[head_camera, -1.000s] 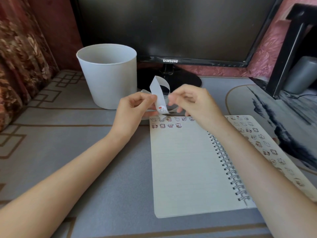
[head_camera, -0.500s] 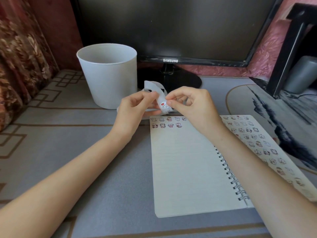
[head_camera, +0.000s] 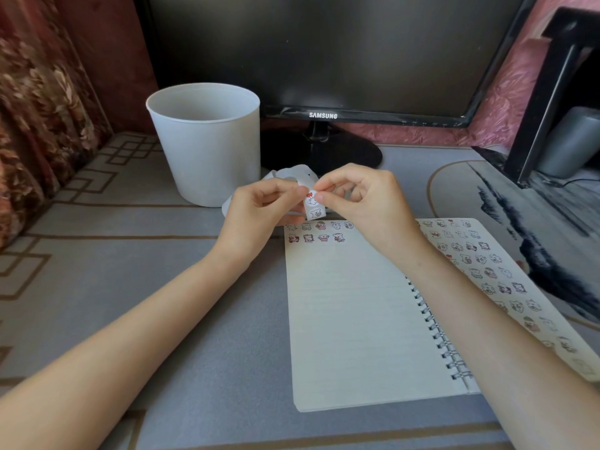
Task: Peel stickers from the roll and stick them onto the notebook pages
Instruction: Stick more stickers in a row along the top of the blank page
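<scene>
Both hands meet just above the far edge of the open spiral-bound lined notebook [head_camera: 350,319]. The left hand [head_camera: 259,209] pinches the narrow white paper sticker strip [head_camera: 314,212] between thumb and forefinger. The right hand [head_camera: 363,203] pinches at the small white sticker with red marks [head_camera: 310,198] on that strip, its other fingers curled.

Risks, as judged:
- The sticker may tear or fold onto itself if it is pulled off at a steep angle.
- The slack backing may lift with the sticker if the left-hand pinch sits too far from the peel line.
- The adhesive may cling to the fingertip.

The strip's free end hangs with its long axis near vertical, pointing down toward the two short rows of stickers on the left page. The rest of the strip loops away behind the left hand, toward the white plastic bucket [head_camera: 207,147].
</scene>
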Available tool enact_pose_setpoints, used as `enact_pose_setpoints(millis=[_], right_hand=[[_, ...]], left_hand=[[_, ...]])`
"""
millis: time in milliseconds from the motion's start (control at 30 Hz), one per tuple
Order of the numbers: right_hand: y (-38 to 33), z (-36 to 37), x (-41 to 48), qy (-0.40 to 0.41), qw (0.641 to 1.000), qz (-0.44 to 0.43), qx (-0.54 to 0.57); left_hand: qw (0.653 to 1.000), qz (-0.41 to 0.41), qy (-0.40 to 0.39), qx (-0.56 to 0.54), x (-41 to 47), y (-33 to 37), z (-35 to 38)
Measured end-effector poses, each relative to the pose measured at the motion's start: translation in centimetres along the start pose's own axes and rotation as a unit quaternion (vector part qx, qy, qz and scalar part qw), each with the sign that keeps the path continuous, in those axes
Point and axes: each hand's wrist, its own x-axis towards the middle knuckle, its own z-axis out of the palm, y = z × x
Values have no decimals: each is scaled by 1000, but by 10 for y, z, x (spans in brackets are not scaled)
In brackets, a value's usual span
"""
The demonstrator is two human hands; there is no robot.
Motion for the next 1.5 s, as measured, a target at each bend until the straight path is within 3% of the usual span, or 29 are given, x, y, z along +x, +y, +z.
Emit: enact_pose_setpoints(millis=[300, 633, 800, 967, 1233, 1500], right_hand=[[8, 1, 2, 3, 999, -4, -36], [5, -5, 5, -46, 997, -43, -40], [-4, -32, 11, 8, 996, 79, 43], [11, -45, 10, -84, 961, 261, -30], [16, -44, 7, -156, 945, 279, -69], [19, -41, -1, -134, 948, 282, -66]], left_hand=[[1000, -7, 6, 4, 0, 1, 1], [998, -46, 37, -18, 4, 0, -3], [998, -47, 38, -14, 3, -1, -3], [998, -47, 30, -10, 2, 0, -1], [998, -50, 32, -1, 2, 0, -1], [998, -48, 29, -3, 1, 0, -1]])
